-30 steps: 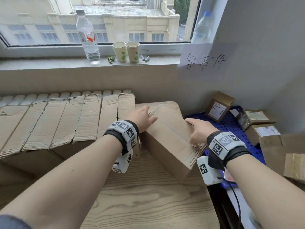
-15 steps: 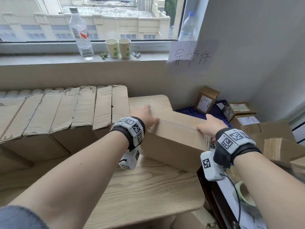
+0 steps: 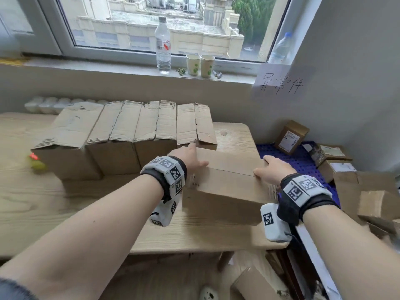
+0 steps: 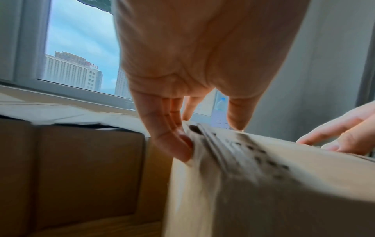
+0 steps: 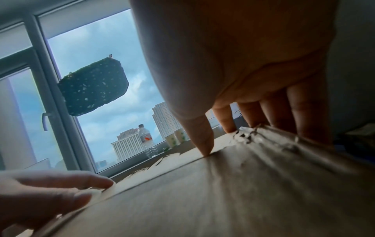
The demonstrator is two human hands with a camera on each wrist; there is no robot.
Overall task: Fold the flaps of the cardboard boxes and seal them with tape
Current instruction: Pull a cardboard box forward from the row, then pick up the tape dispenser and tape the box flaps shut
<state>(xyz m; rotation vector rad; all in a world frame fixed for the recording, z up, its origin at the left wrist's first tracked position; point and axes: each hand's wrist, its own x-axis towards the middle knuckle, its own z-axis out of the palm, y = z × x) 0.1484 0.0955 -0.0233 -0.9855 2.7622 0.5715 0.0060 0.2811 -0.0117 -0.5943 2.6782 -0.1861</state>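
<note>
Both forearms are stretched forward over the wooden table, each wrist wrapped in a band of printed markers. The left hand is laid on the far left corner of the cardboard box, and the right hand is laid on its right end, so that the box is held between them.

Compared with half a second ago, the box is seen nearer to the row of boxes on the left, and its closed top seam now runs almost straight from left to right between the two hands. The view has also been lifted and swung left, so more of the table and window is shown.

In the left wrist view, the left fingers are curled down over the box's left edge, with the thumb pressed on the top. In the right wrist view, the right thumb tip is pressed on the seam of the box, while the right fingers are hooked over the ragged right edge. Both flaps are shut flat; the box is rested on the table's near right part, just beside the row.
</note>
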